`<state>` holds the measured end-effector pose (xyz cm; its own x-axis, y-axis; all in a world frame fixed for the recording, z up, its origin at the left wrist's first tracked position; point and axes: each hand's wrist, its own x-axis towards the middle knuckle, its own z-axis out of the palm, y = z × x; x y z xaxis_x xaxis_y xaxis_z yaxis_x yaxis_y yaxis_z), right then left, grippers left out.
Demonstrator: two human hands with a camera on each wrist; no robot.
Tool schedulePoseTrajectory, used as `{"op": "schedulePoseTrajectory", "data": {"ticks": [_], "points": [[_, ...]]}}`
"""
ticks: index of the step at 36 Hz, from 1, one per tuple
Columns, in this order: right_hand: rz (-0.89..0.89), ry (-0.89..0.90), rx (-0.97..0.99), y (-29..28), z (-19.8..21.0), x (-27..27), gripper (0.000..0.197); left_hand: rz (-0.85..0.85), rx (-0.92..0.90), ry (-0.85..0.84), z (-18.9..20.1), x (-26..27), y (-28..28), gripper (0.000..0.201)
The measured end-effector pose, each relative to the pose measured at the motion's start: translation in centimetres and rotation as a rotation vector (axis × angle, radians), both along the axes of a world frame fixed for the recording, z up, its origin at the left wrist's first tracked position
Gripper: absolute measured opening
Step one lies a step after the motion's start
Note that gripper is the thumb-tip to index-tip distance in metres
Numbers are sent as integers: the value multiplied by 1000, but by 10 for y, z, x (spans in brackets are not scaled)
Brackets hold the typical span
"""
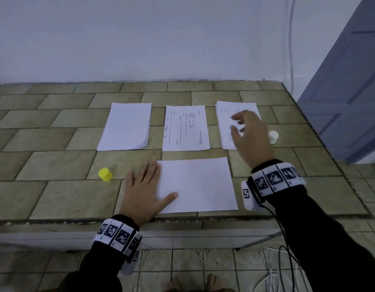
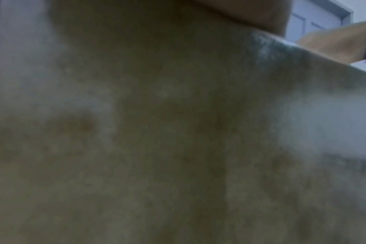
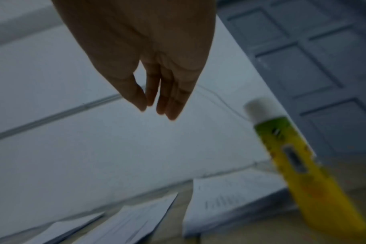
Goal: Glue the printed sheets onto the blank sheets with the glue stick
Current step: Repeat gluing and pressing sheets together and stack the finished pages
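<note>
A blank sheet (image 1: 200,184) lies crosswise near the table's front edge. My left hand (image 1: 147,187) lies flat, fingers straight, pressing the sheet's left edge. My right hand (image 1: 248,133) hovers open and empty over the right stack of printed sheets (image 1: 225,123); in the right wrist view its fingers (image 3: 169,100) hang straight above that stack (image 3: 224,203). The uncapped glue stick (image 1: 273,137) stands upright just right of this stack, yellow-green with a white tip (image 3: 293,158). Its yellow cap (image 1: 105,174) stands left of my left hand. The left wrist view shows only blurred tabletop.
A stack of blank paper (image 1: 125,126) lies at the back left and a single printed sheet (image 1: 185,127) in the middle. The tiled table (image 1: 45,165) ends at a wall behind. A grey door (image 1: 351,91) stands to the right. Cables (image 1: 285,266) hang below the front edge.
</note>
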<state>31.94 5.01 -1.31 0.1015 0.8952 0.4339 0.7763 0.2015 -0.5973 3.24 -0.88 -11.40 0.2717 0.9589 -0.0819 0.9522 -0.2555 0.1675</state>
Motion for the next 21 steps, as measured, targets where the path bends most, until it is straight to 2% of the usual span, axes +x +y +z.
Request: {"op": "schedulePoseTrajectory", "data": {"ticks": [4, 7, 10, 13, 15, 18, 21], "points": [[-66, -95, -435, 28, -23, -8, 37, 12, -16, -8, 3, 2, -1, 121], [-195, -227, -605, 45, -40, -10, 34, 17, -15, -31, 3, 1, -2, 118], [-276, -295, -685, 54, -48, -9, 27, 14, -9, -71, 0, -1, -1, 112], [-266, -373, -703, 60, -50, -6, 15, 14, -2, -86, -2, -2, -1, 109], [-257, -418, -702, 62, -48, -3, 17, 14, 2, -90, -2, -2, -1, 108], [-235, -407, -675, 64, -45, 0, 20, 12, 6, -88, -1, -2, -2, 109], [-223, -379, -632, 65, -45, 3, 11, 12, 7, -72, -3, -3, -1, 107]]}}
